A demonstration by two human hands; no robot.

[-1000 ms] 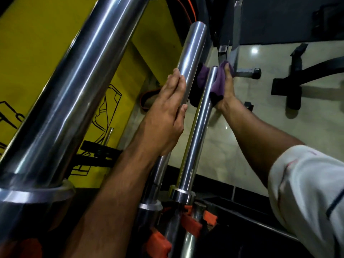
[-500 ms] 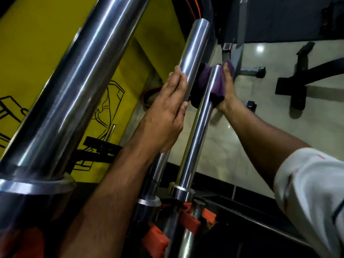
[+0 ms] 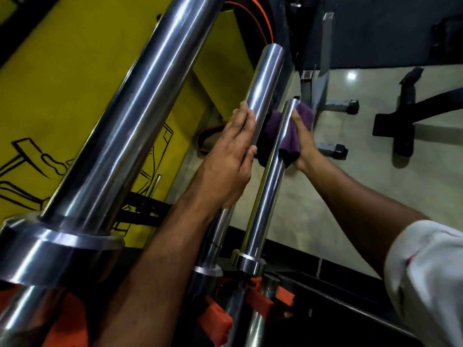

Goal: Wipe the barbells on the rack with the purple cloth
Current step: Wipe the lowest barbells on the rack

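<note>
Three shiny steel barbell sleeves stand upright in a rack with orange holders (image 3: pixel 215 319). The nearest barbell (image 3: pixel 105 136) fills the left foreground. My left hand (image 3: pixel 231 156) lies flat with straight fingers against the middle barbell (image 3: pixel 263 88). My right hand (image 3: pixel 302 136) presses the purple cloth (image 3: pixel 289 136) around the top part of the right barbell (image 3: pixel 265 204), just below its end. The cloth wraps behind that bar and shows on both sides of it.
A yellow wall with black drawings (image 3: pixel 62 96) stands at the left. Glossy pale floor tiles lie beyond the bars, with black bench feet (image 3: pixel 403 131) and metal frame feet (image 3: pixel 337 107) on them. An orange band (image 3: pixel 253 18) hangs near the wall's corner.
My right hand with the cloth has stayed near the top of the right barbell, shifting only slightly. My left hand keeps resting on the middle barbell. The view has tilted a little.
</note>
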